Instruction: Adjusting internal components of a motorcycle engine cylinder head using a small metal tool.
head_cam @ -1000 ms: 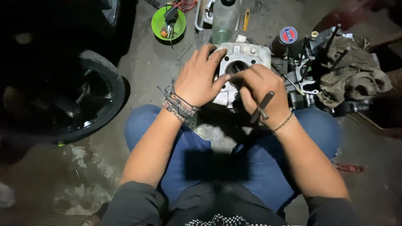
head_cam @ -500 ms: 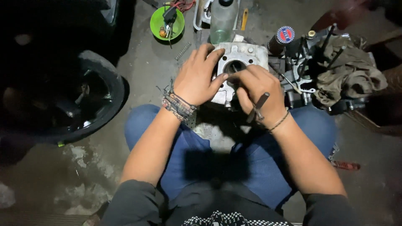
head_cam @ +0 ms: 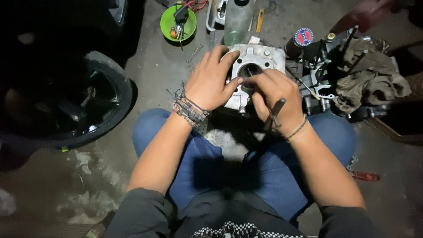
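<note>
My left hand lies spread over the near left side of the grey metal cylinder block, fingers open and pressed against its casing, the thumb reaching toward the round bore in its middle. The block rests on the concrete floor just beyond my knees. My right hand is curled closed at the block's near right edge, gripping a slim dark metal tool whose shaft sticks back toward me, its fingertips meeting at the rim of the bore. Beyond the block stands a clear plastic bottle, and to the far left of it a green bowl holding small parts. Right of the block sits a greasy engine casing draped with an olive rag. Well to the block's left, a black tyre stands in shadow.
</note>
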